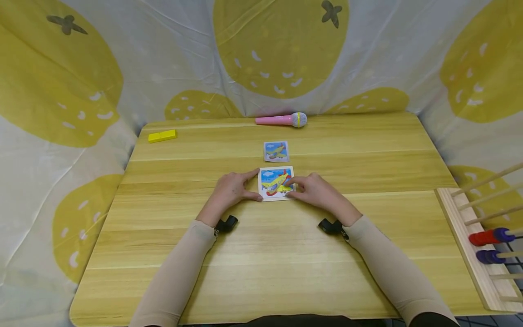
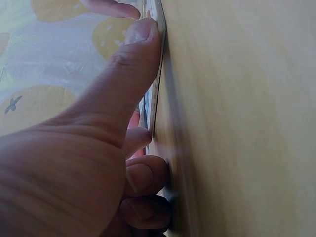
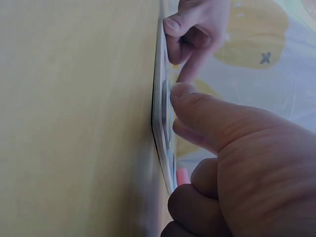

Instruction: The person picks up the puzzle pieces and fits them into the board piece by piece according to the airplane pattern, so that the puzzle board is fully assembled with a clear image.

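Observation:
A framed jigsaw puzzle (image 1: pixel 271 199) with a yellow airplane on blue lies flat at the table's middle. My left hand (image 1: pixel 230 188) holds its left edge, index finger at the far left corner and thumb at the near one. In the left wrist view the thumb presses the puzzle's edge. My right hand (image 1: pixel 316 193) reaches over the right side, thumb and index finger pinching a puzzle piece (image 3: pixel 166 106). That piece sits slightly proud of the board in the right wrist view. Just beyond lies a small picture card (image 1: pixel 276 151) with a matching airplane.
On the wooden table (image 1: pixel 261 272), a pink toy microphone (image 1: pixel 279 119) lies at the back edge. A yellow block (image 1: pixel 162 136) is at the back left. A wooden bead frame (image 1: pixel 470 245) stands along the right edge. Lemon-print cloth (image 1: pixel 184 45) hangs behind and beside the table.

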Motion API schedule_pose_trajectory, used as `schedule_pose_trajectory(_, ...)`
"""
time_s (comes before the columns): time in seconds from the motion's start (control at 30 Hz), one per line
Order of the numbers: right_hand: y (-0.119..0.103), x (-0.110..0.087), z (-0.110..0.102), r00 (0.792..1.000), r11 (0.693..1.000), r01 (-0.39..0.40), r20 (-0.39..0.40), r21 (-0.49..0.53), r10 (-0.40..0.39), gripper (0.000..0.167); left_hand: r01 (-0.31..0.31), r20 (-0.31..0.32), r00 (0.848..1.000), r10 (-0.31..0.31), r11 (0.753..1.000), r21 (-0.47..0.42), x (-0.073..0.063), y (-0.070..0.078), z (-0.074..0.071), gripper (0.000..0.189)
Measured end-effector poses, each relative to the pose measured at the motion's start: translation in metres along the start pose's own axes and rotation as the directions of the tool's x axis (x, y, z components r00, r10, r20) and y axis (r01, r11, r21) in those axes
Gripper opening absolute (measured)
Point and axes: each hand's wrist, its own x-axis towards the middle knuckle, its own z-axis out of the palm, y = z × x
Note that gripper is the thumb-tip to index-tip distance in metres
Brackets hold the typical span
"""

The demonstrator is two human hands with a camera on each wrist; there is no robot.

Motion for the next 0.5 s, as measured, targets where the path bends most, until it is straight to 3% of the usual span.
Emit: schedule_pose_trajectory(0.5, -0.0015, 0.0025, 0.0033, 0.999, 0.998, -0.051, 0.002, 0.026, 0.051, 0.023, 0.001, -0.004, 1.0, -0.001, 1.0, -0.017, 0.0006, -0.0002, 0.0001, 0.099)
